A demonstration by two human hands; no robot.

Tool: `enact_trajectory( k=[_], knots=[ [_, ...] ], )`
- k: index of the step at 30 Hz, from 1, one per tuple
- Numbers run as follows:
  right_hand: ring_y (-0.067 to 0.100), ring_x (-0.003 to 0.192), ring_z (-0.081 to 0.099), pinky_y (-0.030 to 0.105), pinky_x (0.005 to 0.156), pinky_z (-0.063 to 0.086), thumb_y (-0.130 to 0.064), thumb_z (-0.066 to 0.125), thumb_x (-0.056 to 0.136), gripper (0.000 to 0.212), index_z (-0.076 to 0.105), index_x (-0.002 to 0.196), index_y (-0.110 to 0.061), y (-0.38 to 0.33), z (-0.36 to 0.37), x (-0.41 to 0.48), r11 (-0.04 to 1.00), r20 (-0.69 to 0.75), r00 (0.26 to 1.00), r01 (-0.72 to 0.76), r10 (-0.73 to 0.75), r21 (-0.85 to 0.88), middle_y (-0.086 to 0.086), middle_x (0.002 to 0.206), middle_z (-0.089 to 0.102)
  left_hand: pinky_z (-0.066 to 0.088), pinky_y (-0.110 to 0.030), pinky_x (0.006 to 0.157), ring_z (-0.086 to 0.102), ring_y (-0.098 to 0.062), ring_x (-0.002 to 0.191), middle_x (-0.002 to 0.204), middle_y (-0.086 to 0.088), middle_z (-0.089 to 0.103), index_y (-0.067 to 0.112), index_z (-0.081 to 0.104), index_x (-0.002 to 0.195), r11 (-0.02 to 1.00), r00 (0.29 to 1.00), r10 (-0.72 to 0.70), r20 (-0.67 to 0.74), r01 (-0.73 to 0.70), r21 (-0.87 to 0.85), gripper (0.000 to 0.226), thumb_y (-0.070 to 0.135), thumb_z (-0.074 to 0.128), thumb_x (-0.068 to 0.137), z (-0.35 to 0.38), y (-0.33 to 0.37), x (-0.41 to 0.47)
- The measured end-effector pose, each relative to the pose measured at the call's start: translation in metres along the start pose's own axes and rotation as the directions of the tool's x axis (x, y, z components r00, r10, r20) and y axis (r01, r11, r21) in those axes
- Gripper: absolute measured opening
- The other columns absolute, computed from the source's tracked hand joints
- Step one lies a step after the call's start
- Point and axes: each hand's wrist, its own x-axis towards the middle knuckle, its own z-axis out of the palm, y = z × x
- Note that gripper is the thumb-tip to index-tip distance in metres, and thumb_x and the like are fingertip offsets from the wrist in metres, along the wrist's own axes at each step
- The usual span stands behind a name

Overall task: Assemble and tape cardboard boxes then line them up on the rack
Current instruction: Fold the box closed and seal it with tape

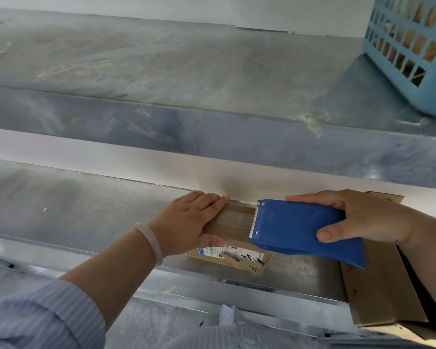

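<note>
Rack (86,210): grey metal shelves, and the small box sits on the lower one, near its front edge.
Basket (423,102): light blue lattice, up on the shelf above the small box, well off to the right.
Open carton (378,285): brown, flaps spread, just right of the small box, partly behind the right forearm.
Tape dispenser (300,227): blue, its toothed edge lying right on the small box's top.
Right hand (363,217): clamped around the tape dispenser, thumb on the near side, fingers over the far edge.
Left hand (196,217): flat, fingers straight, pressing down on the small box's left end.
Small box (234,220): clear tape strips across its top.
Bracelet (150,241): pale band on the left wrist.
Label (230,250): barcode sticker and black scrawl on the small box's front, too blurred to read.
</note>
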Motion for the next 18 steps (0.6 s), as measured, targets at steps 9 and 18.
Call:
enact_trajectory(
  k=[9, 18],
  knots=[
    [-0.006, 0.108, 0.061, 0.018, 0.085, 0.05, -0.06, 0.077, 0.055, 0.068, 0.052, 0.117, -0.07, -0.006, 0.001, 0.001, 0.998, -0.008, 1.0, -0.015, 0.015, -0.054, -0.034, 0.121, 0.06, 0.018, -0.052, 0.118, 0.022, -0.027, 0.146, 0.16, -0.005, 0.015, 0.025, 0.0, 0.152, 0.971, 0.988, 0.121, 0.094, -0.138, 0.198, 0.077, 0.069, 0.015, 0.09, -0.007, 0.001, 0.006],
    [-0.006, 0.108, 0.061, 0.016, 0.082, 0.05, -0.059, 0.077, 0.056, 0.068, 0.051, 0.118, -0.07, -0.003, 0.004, 0.0, 0.999, -0.014, 1.0, -0.024, 0.023, -0.029, -0.035, 0.121, 0.059, -0.001, -0.048, 0.118, -0.005, -0.024, 0.149, 0.155, 0.009, -0.023, 0.046, -0.022, 0.142, 0.956, 0.97, 0.175, 0.169, -0.208, 0.205, 0.063, 0.071, -0.003, 0.086, 0.0, -0.007, 0.011]
  ],
)
